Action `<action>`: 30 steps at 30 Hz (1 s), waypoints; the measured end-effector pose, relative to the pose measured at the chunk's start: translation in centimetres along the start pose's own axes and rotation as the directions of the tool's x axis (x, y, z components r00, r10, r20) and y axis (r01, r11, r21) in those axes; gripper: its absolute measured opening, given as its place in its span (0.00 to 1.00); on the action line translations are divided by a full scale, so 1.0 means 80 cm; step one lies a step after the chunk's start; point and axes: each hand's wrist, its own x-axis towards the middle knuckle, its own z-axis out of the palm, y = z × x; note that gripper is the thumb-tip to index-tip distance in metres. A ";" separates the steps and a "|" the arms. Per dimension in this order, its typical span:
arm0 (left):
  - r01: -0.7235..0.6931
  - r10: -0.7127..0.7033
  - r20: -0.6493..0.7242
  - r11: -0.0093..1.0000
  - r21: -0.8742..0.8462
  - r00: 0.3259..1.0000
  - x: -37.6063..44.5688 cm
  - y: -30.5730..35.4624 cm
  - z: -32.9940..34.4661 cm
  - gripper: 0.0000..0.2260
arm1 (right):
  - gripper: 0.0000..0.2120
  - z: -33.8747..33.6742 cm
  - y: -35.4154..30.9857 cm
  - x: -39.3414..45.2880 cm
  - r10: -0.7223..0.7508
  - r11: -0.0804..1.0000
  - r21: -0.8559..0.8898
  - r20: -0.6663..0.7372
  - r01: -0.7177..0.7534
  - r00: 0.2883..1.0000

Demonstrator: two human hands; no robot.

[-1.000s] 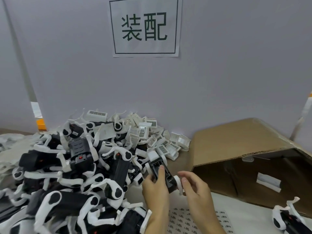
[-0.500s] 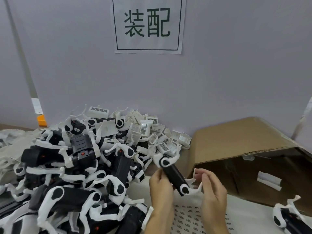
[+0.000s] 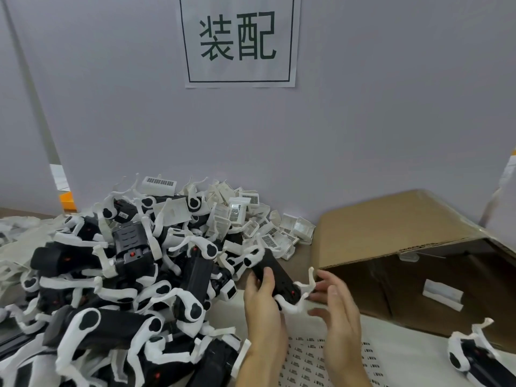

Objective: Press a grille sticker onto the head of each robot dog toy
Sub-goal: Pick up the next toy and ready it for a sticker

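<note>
My left hand (image 3: pixel 262 298) grips a black and white robot dog toy (image 3: pixel 276 275) round its body, held slanted above the table's front. My right hand (image 3: pixel 333 305) is beside the toy's near end, fingers spread, fingertips touching its white legs. A sheet of small grille stickers (image 3: pixel 310 361) lies flat under my hands. A large heap of robot dog toys (image 3: pixel 117 289) fills the left side. White head parts with grille stickers (image 3: pixel 243 210) are piled behind it near the wall.
An open cardboard box (image 3: pixel 405 227) lies on its side at the right, with a white slip inside. One more robot dog toy (image 3: pixel 472 356) lies at the bottom right corner. A grey wall with a paper sign (image 3: pixel 238 40) stands behind.
The toy has turned in my hands, from showing its top to lying slanted with its legs up. My right hand has loosened from pinching its end to spread fingers.
</note>
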 end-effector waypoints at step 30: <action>-0.087 0.078 0.098 0.992 0.095 0.992 0.005 -0.010 -0.006 0.11 | 0.16 -0.005 0.001 0.007 0.267 0.955 0.031 0.344 -0.296 0.900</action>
